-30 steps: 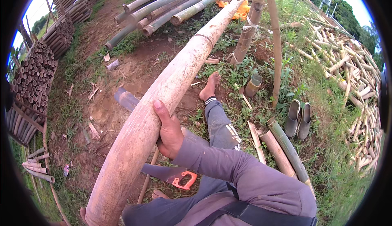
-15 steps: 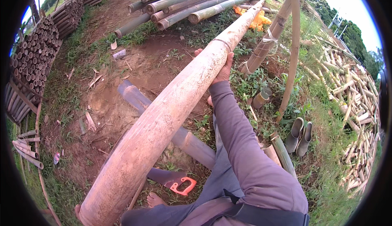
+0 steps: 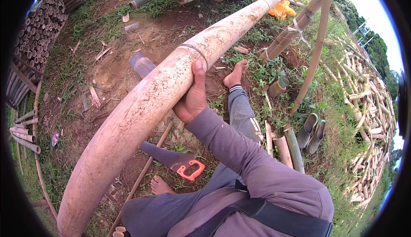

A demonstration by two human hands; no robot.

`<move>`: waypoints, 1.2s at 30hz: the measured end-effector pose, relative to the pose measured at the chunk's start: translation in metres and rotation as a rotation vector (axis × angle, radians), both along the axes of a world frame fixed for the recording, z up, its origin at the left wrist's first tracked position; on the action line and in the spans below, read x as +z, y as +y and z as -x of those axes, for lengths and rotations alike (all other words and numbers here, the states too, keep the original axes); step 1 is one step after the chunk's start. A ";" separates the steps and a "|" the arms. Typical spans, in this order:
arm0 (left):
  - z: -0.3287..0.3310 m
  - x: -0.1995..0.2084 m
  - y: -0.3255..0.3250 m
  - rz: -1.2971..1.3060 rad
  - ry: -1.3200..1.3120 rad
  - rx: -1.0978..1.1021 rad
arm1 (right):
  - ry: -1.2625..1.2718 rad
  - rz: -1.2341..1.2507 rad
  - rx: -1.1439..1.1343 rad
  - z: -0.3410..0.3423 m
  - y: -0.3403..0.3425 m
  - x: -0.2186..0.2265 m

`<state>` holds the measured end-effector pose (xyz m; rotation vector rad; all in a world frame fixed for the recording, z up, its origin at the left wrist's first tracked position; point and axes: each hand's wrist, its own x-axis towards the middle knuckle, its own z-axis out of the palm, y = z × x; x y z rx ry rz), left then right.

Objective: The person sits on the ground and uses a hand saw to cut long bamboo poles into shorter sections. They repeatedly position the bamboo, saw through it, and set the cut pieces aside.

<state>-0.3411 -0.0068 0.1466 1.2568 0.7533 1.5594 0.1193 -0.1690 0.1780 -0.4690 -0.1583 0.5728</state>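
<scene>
Right hand (image 3: 192, 99) on large bamboo pole (image 3: 156, 90); left hand out of view.

The pole runs diagonally through the view from between 7 and 8 o'clock to 1 o'clock. The right hand grips it near the centre, just below a raised node, thumb on the upper face; the other fingers are hidden behind the pole. The left hand's state cannot be told. A handsaw with an orange handle (image 3: 193, 169) lies at 7 o'clock, its blade passing partly behind the pole. One bare foot (image 3: 234, 75) shows at 1 o'clock. A pair of shoes (image 3: 316, 134) sits near 3 o'clock, short of the cut-bamboo heap (image 3: 372, 130). Stacked bamboo (image 3: 36, 42) stands at 10 o'clock.
</scene>
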 end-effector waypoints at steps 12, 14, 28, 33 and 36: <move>-0.062 -0.014 0.004 0.139 -0.620 -0.185 | -0.091 0.156 0.760 0.242 0.056 -0.020; -0.069 0.005 0.023 0.142 -0.614 0.012 | -0.395 0.042 1.071 0.221 0.051 -0.069; -0.063 -0.005 0.051 0.164 -0.476 0.239 | -0.271 0.082 -0.385 -0.275 -0.052 -0.040; -0.032 0.006 0.060 0.188 -0.464 0.345 | -0.287 0.043 -0.346 -0.253 -0.043 -0.028; -0.005 0.015 0.074 0.142 -0.386 0.396 | -0.149 0.057 -0.318 -0.168 -0.015 -0.010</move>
